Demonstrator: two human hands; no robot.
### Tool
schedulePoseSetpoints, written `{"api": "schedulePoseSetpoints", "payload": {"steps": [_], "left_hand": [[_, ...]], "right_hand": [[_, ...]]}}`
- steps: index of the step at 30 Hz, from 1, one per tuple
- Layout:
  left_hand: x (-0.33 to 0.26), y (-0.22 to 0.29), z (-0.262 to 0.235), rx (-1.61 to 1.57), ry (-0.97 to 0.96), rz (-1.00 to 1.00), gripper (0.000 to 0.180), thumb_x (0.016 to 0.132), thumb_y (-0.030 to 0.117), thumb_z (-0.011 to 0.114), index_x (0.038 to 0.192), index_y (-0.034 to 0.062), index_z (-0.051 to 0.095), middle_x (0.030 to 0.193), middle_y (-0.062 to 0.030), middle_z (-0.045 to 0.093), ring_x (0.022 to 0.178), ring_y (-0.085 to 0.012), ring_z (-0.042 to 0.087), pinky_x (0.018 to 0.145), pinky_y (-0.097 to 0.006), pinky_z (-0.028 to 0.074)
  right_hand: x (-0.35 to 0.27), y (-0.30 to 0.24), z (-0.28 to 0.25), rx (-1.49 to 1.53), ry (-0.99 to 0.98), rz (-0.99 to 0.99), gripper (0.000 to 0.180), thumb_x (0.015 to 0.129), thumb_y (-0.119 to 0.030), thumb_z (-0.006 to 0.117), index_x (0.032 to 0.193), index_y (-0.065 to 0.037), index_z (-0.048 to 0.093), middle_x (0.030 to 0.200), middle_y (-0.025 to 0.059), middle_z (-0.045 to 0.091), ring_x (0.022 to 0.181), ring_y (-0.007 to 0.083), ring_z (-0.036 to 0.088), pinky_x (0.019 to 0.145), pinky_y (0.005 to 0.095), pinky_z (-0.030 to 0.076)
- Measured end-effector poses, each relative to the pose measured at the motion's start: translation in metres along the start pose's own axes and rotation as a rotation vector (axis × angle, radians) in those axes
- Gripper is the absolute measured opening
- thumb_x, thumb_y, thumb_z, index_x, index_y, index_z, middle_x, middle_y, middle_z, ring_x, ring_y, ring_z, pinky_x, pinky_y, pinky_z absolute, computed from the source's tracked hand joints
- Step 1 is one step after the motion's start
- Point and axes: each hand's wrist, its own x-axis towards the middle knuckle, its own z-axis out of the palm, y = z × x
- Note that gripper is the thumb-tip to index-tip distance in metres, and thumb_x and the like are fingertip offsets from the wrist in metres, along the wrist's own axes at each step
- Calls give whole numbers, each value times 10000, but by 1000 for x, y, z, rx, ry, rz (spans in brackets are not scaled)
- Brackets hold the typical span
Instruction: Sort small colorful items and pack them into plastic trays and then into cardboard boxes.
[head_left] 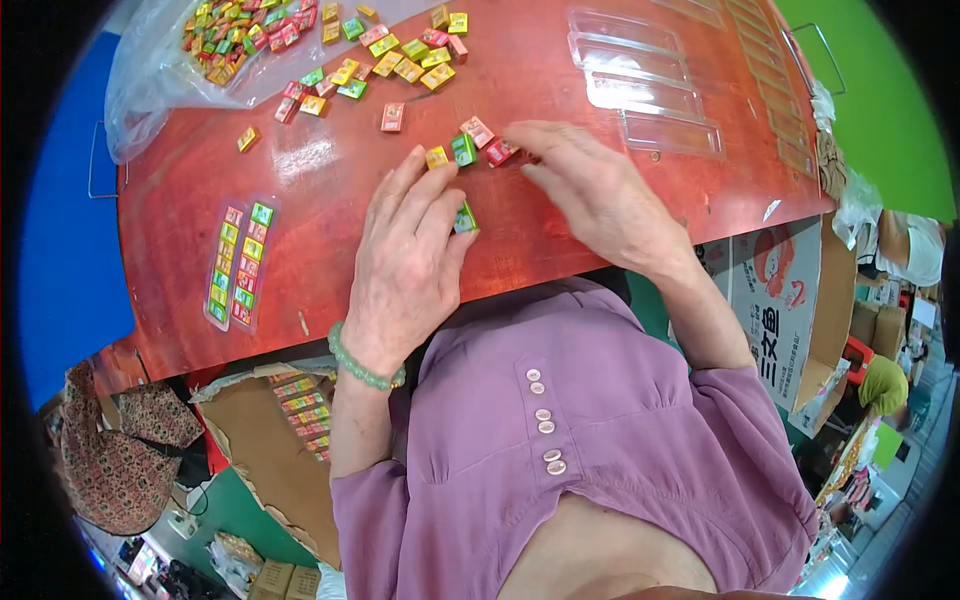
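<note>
Over the red table, my left hand (408, 250), a green bead bracelet at its wrist, reaches with fingers slightly bent. A small green box (465, 218) sits between its thumb and index finger. Just beyond its fingertips are a small yellow box (437, 157) and a second green box (463, 150). From the right comes my right hand (600, 195), its fingertips closed at a small red box (501, 151); the fingers partly cover that box. Beside it rests a pink box (478, 132). A lone pink-red box (393, 117) lies farther out.
Two filled clear strips (237, 265) of boxes lie at the left. A plastic bag (150, 95) with heaped boxes is far left; more boxes are scattered near it. Clear plastic trays (650, 90) lie far right. Open cartons (255, 440) stand below the table's near edge.
</note>
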Motion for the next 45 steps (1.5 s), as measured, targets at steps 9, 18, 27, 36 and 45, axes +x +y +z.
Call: {"api": "schedulePoseSetpoints", "payload": {"steps": [9, 18, 27, 36, 45], "left_hand": [[-4, 2, -7, 39, 141, -197, 322, 836, 64, 750, 1138, -11, 668, 1194, -171, 623, 1120, -377, 599, 936, -459, 509], [4, 7, -4, 112, 114, -269, 281, 839, 125, 771, 1068, 21, 646, 999, -130, 596, 925, -333, 601, 789, -451, 504], [12, 9, -9, 237, -3, -372, 339, 824, 217, 814, 992, 22, 594, 935, -139, 560, 874, -337, 615, 734, -451, 506], [17, 9, 4, 33, 89, -327, 330, 848, 106, 772, 1136, 2, 650, 992, -141, 554, 877, -336, 631, 760, -449, 533], [24, -7, 5, 53, 114, -272, 269, 864, 48, 728, 1114, -15, 648, 1027, -163, 558, 948, -353, 595, 819, -454, 516]], "right_hand": [[-2, 1, 1, -244, 151, -14, 382, 922, -42, 677, 1300, -34, 619, 1138, 166, 644, 1045, 361, 644, 891, 416, 532], [7, -7, 11, -269, 147, 166, 283, 900, -117, 737, 1149, -16, 648, 1029, 155, 633, 910, 351, 663, 778, 426, 539], [23, -9, 19, -365, 254, 165, 334, 901, -213, 770, 1116, 2, 634, 1027, 162, 611, 900, 370, 658, 765, 435, 541], [33, -4, 5, -224, 96, 127, 300, 898, -136, 744, 1176, -43, 679, 1047, 147, 616, 930, 348, 659, 792, 422, 535], [63, 11, -16, -317, -91, 158, 317, 887, -74, 718, 1204, -91, 698, 1102, 137, 640, 1017, 325, 655, 845, 412, 533]]}}
